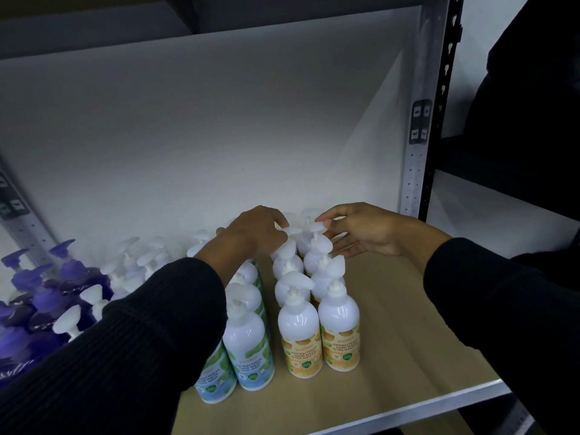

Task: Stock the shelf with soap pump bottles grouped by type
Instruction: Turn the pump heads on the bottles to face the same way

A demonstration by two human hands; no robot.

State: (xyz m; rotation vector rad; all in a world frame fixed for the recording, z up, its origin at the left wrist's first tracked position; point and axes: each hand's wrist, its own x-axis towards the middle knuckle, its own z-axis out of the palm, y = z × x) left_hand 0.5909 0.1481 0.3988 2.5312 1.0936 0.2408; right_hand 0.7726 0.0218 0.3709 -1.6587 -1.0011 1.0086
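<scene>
White pump bottles stand in rows on a tan shelf board [392,350]. Two rows carry yellow labels [303,350], running from the front toward the back wall. To their left stand bottles with green and blue mint labels [251,359]. Further left are white-pump bottles [131,265] and purple bottles [47,296]. My left hand [254,233] reaches over the mint rows and pinches the pump head of a rear yellow-label bottle [290,231]. My right hand [361,230] touches the pump head of the neighbouring rear bottle [314,227] with its fingertips; its palm faces left.
A grey metal upright [420,136] bounds the shelf on the right, with another shelf bay [502,215] beyond it. The white back wall [204,136] closes the rear. A metal front rail [408,409] edges the board. Bare board lies right of the yellow rows.
</scene>
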